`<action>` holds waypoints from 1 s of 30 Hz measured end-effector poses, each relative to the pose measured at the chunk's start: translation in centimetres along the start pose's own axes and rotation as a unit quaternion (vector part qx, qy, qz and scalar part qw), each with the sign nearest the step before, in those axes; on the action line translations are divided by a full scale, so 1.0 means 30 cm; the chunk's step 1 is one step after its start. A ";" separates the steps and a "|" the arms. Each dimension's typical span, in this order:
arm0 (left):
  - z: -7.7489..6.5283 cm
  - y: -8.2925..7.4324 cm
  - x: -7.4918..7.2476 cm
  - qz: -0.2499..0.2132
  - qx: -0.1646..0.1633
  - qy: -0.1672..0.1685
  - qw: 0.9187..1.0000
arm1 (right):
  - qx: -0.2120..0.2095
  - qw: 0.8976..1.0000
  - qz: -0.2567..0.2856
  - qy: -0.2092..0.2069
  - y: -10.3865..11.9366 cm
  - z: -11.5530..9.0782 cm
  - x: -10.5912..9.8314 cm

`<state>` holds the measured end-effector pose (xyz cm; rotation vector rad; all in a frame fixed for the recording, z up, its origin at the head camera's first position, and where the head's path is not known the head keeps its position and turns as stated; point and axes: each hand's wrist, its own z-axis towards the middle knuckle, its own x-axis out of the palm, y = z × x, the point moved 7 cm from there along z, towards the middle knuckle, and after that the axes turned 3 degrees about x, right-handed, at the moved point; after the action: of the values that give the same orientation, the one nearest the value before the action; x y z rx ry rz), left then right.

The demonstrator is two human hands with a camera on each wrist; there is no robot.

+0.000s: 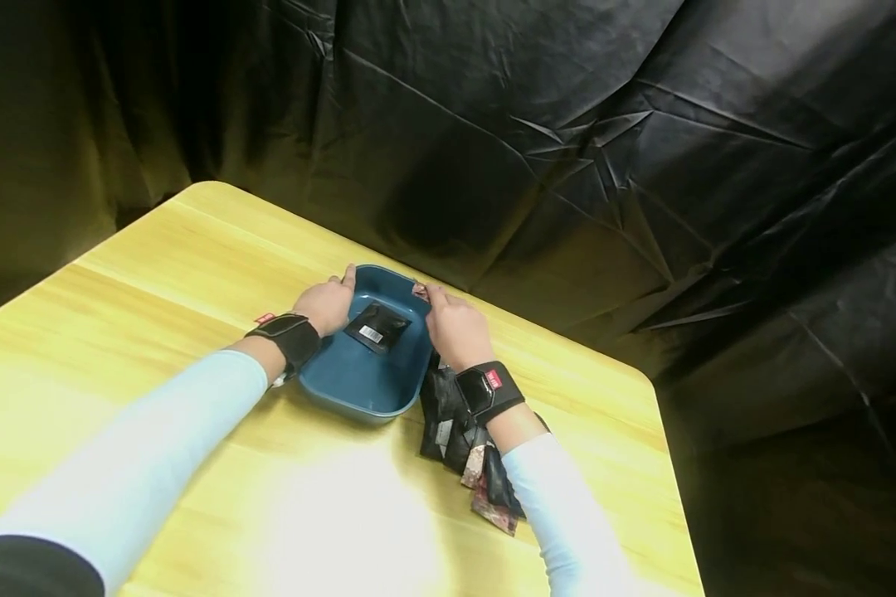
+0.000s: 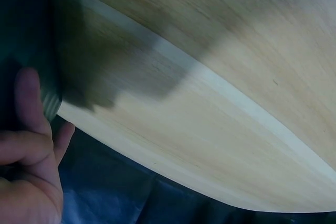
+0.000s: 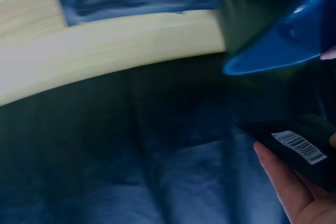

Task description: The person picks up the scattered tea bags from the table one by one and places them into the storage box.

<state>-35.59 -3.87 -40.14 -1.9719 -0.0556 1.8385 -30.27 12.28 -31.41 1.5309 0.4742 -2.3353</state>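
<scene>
A blue plastic basin (image 1: 351,381) stands near the table's far edge, with a black packet (image 1: 379,326) bearing a white label lying flat in it. My left hand (image 1: 327,305) grips the basin's left rim; the left wrist view shows its fingers (image 2: 29,95) against the dark wall. At the far right corner of the basin, my right hand (image 1: 459,332) pinches another packet (image 3: 296,142), black with a barcode on the side seen by the right wrist camera. In the head view only a small pinkish corner of that packet (image 1: 420,290) shows.
Several black and pinkish packets (image 1: 455,431) lie in an overlapping row right of the basin, partly under my right forearm. The wooden table (image 1: 157,274) ends just beyond the basin, where a black sheet (image 1: 448,124) hangs.
</scene>
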 end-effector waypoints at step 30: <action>0.030 0.016 0.006 -0.010 -0.003 0.015 1.000 | 0.268 0.906 0.142 0.294 -0.478 -0.604 0.088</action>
<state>-36.57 -3.98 -40.48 -1.9940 -0.0709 1.7986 -22.57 32.82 -39.13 2.3812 -0.2986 -1.8243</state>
